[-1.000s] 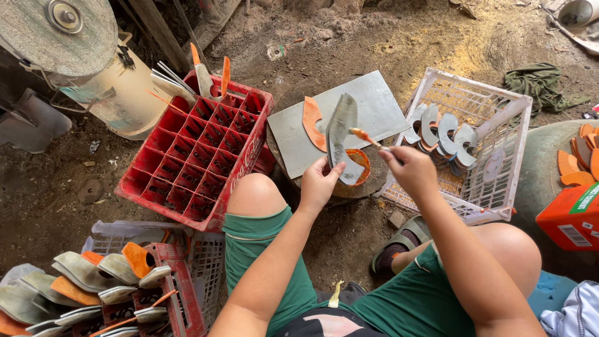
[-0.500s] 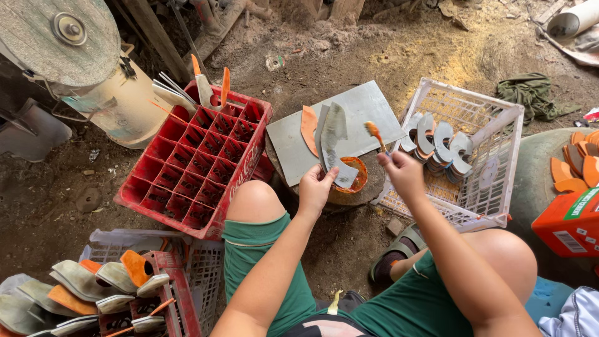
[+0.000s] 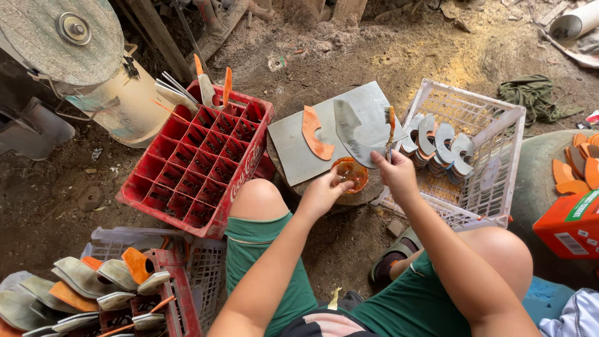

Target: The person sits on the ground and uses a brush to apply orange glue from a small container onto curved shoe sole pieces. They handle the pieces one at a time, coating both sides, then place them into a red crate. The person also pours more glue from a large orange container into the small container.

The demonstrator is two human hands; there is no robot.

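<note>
My left hand [image 3: 324,195] grips a curved grey blade-shaped piece [image 3: 355,128] by its lower end, holding it upright over a grey slab [image 3: 293,146]. My right hand [image 3: 394,171] holds a small brush [image 3: 390,125] with orange bristles against the piece's right edge. A small round cup of orange liquid [image 3: 350,171] sits between my hands on the slab's near edge. An orange curved cut-out [image 3: 313,132] lies flat on the slab to the left.
A red bottle crate [image 3: 199,162] stands to the left with brushes in its far cells. A white wire basket [image 3: 486,156] on the right holds several grey curved pieces. More grey and orange pieces [image 3: 81,290] fill crates at bottom left. Dirt floor all around.
The grey piece has been turned and tilted to the right over the slab. My right hand has raised the brush from a sideways stroke to upright against the piece's right edge.
</note>
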